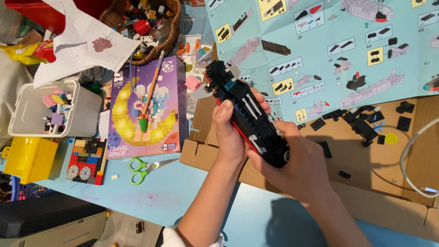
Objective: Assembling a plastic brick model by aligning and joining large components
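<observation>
Work surface: a light blue desk [183,187] with faint pink stains near its front edge. A flattened sheet of brown cardboard [366,183] covers its right portion. Below the desk edge, at lower left, a pale tiled floor [128,228] is visible, beside a dark, ribbed black case [41,215]. Lighting is even and bright, casting soft shadows on the desk.
</observation>
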